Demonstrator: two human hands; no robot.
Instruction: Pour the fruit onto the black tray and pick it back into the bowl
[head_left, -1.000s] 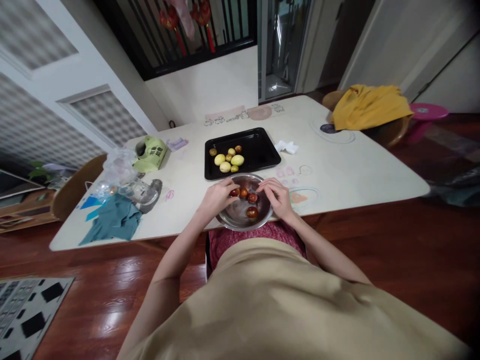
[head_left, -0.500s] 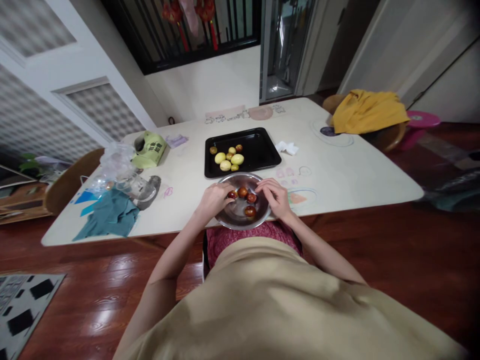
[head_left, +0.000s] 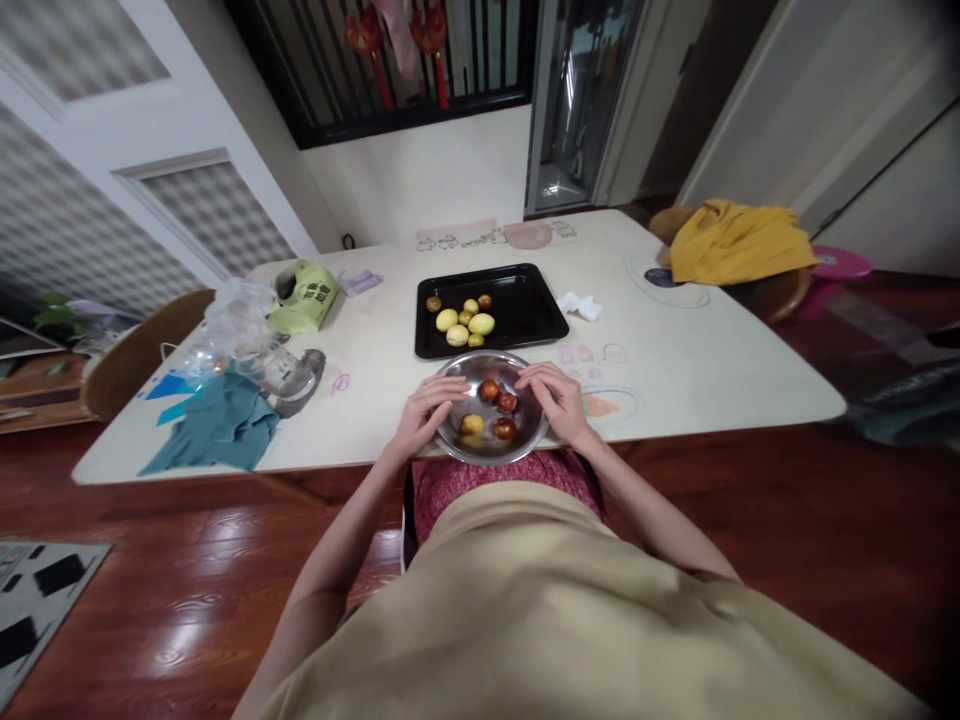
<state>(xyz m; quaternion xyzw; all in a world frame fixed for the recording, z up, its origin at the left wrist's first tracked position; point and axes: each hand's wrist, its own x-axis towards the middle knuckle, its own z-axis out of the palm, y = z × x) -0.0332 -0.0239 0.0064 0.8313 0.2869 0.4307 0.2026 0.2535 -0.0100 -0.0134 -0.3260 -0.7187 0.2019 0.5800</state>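
A shiny metal bowl point(head_left: 491, 457) stands at the table's near edge. Inside it lie several small round red-brown fruits point(head_left: 504, 429) that look like jujubes, along with a yellowish one point(head_left: 472, 424) on the left side. My left hand point(head_left: 429, 412) is at the bowl's left rim, fingers stretched out over it and holding nothing. At the opposite side, my right hand point(head_left: 559, 400) grips the rim with bent fingers. Just beyond the bowl, a black tray point(head_left: 529, 305) carries several yellow-green and brownish fruits point(head_left: 481, 325) gathered toward its left half.
Left on the white table point(head_left: 375, 415) are a teal cloth point(head_left: 221, 425), a clear plastic container point(head_left: 289, 378), a plastic bag point(head_left: 240, 318) and a green bag point(head_left: 306, 297). A crumpled tissue point(head_left: 580, 306) lies right of the tray. Yellow clothing point(head_left: 739, 245) covers a chair at right.
My left hand has opened and drawn slightly left from inside the bowl. A yellowish fruit now shows at the bowl's lower left. My right hand stays at the rim.
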